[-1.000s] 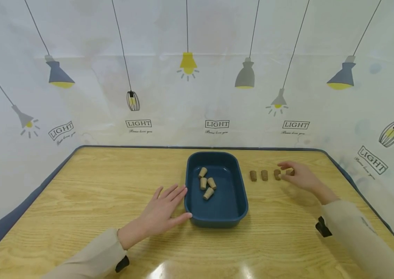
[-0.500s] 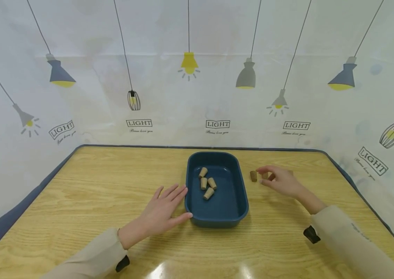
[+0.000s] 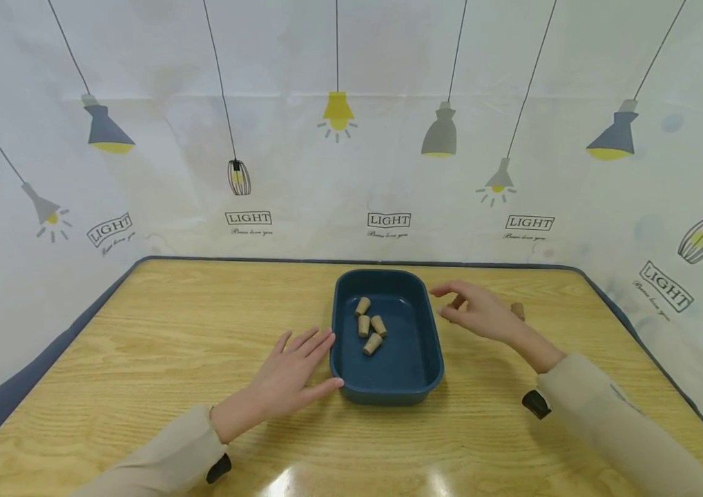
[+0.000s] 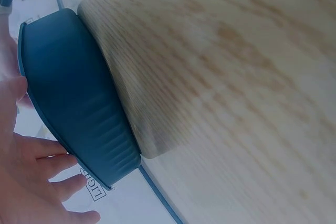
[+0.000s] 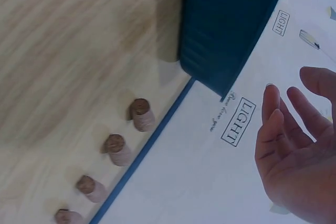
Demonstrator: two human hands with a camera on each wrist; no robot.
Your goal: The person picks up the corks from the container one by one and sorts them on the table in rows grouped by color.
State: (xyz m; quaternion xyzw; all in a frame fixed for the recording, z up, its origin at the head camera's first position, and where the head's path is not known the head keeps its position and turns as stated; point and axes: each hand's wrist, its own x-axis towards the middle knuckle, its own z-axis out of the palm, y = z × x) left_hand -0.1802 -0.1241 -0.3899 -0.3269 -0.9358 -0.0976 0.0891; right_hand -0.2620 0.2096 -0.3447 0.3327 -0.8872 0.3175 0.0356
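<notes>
A dark blue rectangular tray (image 3: 401, 369) stands mid-table, with several tapered corks (image 3: 373, 344) lying in its left half. My left hand (image 3: 289, 379) is spread at the tray's left side, straight fingertips and thumb touching the rim; the left wrist view shows these fingers along the tray's edge. My right hand (image 3: 482, 314) hovers just right of the tray, fingers loosely bent, thumb and index finger apart with nothing between them. Below it, a row of several corks (image 5: 142, 115) stands on the table in the right wrist view. In the head view the hand hides most of them, leaving one cork (image 3: 517, 310) visible.
The wooden table (image 3: 215, 304) has a dark blue border along its back and sides. A backdrop (image 3: 302, 159) printed with hanging lamps rises behind it. Both sleeves carry a dark strap piece (image 3: 536, 404) near the wrist.
My right hand has moved left along the cork row, from its far right end to beside the tray. My left hand and the corks in the tray keep their places.
</notes>
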